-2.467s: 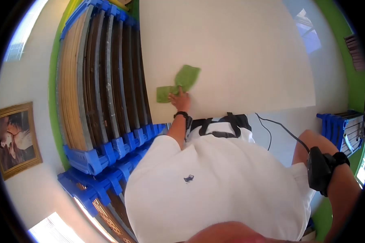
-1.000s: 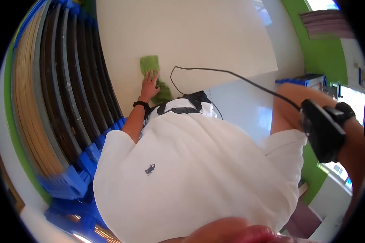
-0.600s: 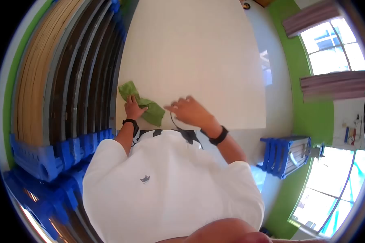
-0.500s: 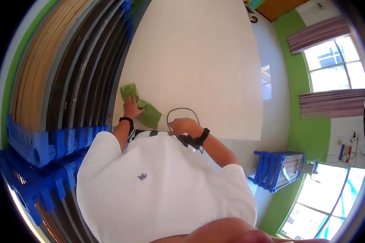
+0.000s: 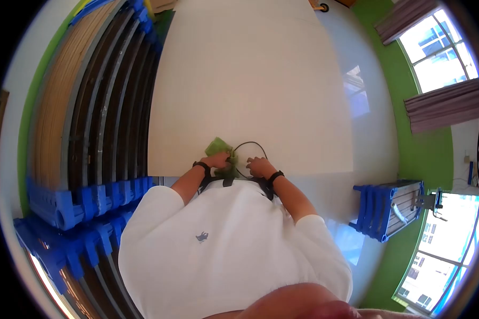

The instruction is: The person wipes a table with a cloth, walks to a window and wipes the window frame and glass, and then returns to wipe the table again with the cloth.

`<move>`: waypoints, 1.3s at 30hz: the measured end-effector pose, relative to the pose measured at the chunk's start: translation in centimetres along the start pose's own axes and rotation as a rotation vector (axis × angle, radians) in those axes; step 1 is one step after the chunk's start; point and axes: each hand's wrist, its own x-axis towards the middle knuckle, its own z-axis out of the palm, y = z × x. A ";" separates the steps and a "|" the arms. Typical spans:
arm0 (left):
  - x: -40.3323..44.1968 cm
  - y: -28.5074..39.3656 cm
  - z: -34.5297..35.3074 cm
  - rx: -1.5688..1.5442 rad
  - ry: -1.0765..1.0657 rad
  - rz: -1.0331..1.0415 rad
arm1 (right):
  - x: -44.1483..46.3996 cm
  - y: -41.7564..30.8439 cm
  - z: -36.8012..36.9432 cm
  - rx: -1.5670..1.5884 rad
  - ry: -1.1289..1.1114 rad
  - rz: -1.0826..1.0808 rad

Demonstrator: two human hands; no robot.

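Note:
A crumpled green cloth point(image 5: 216, 145) lies near the table's front edge, in front of my body. My left hand point(image 5: 216, 160) is closed on it, with part of the cloth showing above and to the right of the fingers. To the right, my right hand point(image 5: 259, 167) hovers low by the table edge, its bent fingers apart and nothing visible in them. A thin black cable point(image 5: 250, 142) loops over the table between and beyond my hands. Its lower part passes close to my right fingers and on toward my waist.
The long pale table point(image 5: 250, 80) stretches ahead. Stacked beds with blue plastic ends point(image 5: 85, 204) line the left side. A smaller blue-ended stack point(image 5: 386, 210) stands on the floor at right, near the green wall point(image 5: 420, 154) and windows.
My left hand has moved right with the green cloth, which is now bunched up instead of spread out. My right hand has shifted slightly right, away from my waist. The view has shifted a little.

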 end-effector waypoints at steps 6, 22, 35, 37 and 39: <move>10.3 8.6 1.0 -0.398 0.113 -0.061 | -9.4 6.3 0.2 0.236 -0.062 0.371; 3.9 12.6 7.0 0.152 0.689 -0.425 | -2.6 9.4 0.5 -0.009 0.188 -0.039; 1.4 12.1 6.3 0.040 0.563 -1.056 | -7.3 12.4 0.0 0.108 0.194 -0.081; 3.8 11.9 6.6 0.095 0.547 -1.001 | -9.8 16.8 2.6 0.038 0.130 0.039; 6.0 12.6 7.2 0.128 0.530 -0.962 | -12.5 19.1 2.9 -0.004 0.113 0.072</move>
